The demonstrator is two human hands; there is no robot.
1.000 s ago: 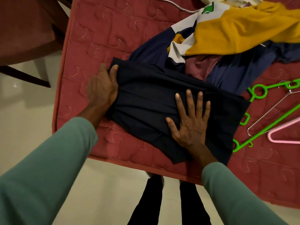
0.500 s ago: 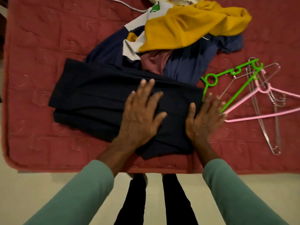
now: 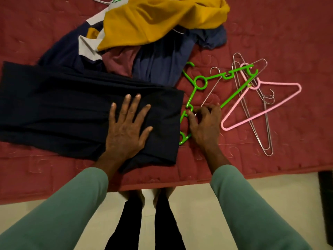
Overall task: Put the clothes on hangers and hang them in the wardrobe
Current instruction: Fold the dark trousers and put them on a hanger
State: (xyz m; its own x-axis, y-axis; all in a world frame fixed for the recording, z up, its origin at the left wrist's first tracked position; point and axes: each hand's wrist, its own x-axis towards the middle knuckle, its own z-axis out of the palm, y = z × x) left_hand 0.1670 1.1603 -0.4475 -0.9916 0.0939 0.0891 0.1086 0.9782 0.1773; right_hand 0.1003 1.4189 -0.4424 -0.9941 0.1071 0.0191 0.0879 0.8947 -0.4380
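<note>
from the head view, our left hand (image 3: 126,127) lies flat and open on the folded dark cloth (image 3: 63,105) on the bed (image 3: 270,42). our right hand (image 3: 205,123) curls its fingers where the green hanger (image 3: 200,83) and a thin wire hanger (image 3: 211,91) meet; we cannot tell which it pinches. the cloth looks soft and floppy, so we would lift it by its folded middle. the hangers look stiff and light.

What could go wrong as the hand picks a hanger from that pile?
The green hanger that the right hand pinches crosses the wire hangers and the pink hanger; lifting it may drag them along. The folded dark garment lies near the edge of the bed, under the flat left hand; tugging could unfold it.
</note>
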